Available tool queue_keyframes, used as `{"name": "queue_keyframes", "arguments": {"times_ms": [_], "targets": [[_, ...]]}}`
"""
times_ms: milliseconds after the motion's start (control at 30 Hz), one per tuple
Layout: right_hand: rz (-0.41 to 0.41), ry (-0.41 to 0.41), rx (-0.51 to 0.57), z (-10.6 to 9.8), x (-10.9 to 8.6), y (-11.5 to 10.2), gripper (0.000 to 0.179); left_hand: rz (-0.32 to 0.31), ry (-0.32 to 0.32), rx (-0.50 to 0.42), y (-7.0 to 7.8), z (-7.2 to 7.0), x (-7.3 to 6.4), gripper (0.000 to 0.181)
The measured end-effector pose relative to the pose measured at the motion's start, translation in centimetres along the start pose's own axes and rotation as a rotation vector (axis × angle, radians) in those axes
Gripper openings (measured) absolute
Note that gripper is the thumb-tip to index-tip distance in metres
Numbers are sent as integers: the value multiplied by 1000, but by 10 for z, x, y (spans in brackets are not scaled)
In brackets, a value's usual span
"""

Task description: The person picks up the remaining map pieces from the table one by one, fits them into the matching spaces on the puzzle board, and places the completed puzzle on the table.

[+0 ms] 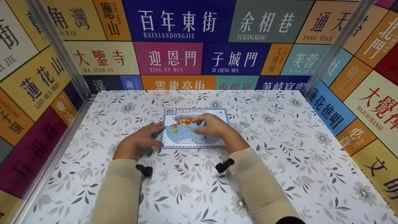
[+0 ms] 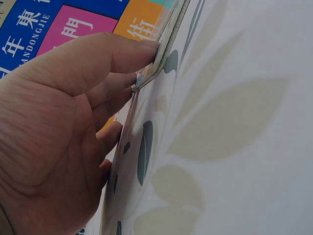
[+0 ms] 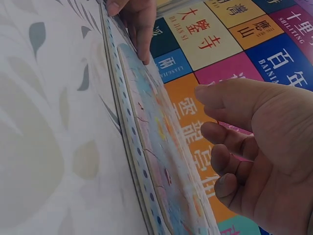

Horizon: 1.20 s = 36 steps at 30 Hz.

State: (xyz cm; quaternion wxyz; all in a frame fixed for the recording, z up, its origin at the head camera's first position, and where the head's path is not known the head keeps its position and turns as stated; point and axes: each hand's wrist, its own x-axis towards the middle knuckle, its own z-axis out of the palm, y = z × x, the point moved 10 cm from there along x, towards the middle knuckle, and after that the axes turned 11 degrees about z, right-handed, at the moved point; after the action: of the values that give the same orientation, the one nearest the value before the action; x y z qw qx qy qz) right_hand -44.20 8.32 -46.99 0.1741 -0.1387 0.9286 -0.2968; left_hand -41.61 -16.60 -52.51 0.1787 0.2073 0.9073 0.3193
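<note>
A world map jigsaw puzzle (image 1: 178, 139) with a blue dotted border lies flat on the table. My left hand (image 1: 141, 136) rests at its left side, with the thumb at the near left corner and the fingers along the left edge. Over the right half of the map hovers my right hand (image 1: 211, 126), its fingers loosely bent. In the right wrist view nothing shows between the right thumb and fingers (image 3: 222, 159), which are apart from the board. A small loose puzzle piece (image 1: 245, 124) lies to the right of the board.
The table (image 1: 186, 193) has a white covering with grey leaves and flowers. Walls printed with coloured place-name blocks (image 1: 169, 58) enclose its back and sides. Metal posts (image 1: 339, 43) stand at the back corners. A small black device (image 1: 225, 165) sits at each wrist.
</note>
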Motion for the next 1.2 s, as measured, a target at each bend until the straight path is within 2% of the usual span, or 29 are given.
{"name": "queue_keyframes", "arguments": {"times_ms": [367, 500, 667, 933, 1200], "targets": [[92, 52, 37, -36, -6, 39, 47, -26, 15, -19, -1, 1, -3, 87], [154, 101, 25, -53, -10, 61, 46, -23, 14, -10, -1, 0, -3, 87], [227, 123, 18, -71, -18, 92, 48, -15, 12, -13, -1, 1, 0, 88], [278, 150, 15, -95, -33, 138, 47, -53, 22, -58, -3, 1, -2, 89], [274, 211, -4, -111, -43, 160, 49, -74, 10, -68, -4, 2, -3, 89]]}}
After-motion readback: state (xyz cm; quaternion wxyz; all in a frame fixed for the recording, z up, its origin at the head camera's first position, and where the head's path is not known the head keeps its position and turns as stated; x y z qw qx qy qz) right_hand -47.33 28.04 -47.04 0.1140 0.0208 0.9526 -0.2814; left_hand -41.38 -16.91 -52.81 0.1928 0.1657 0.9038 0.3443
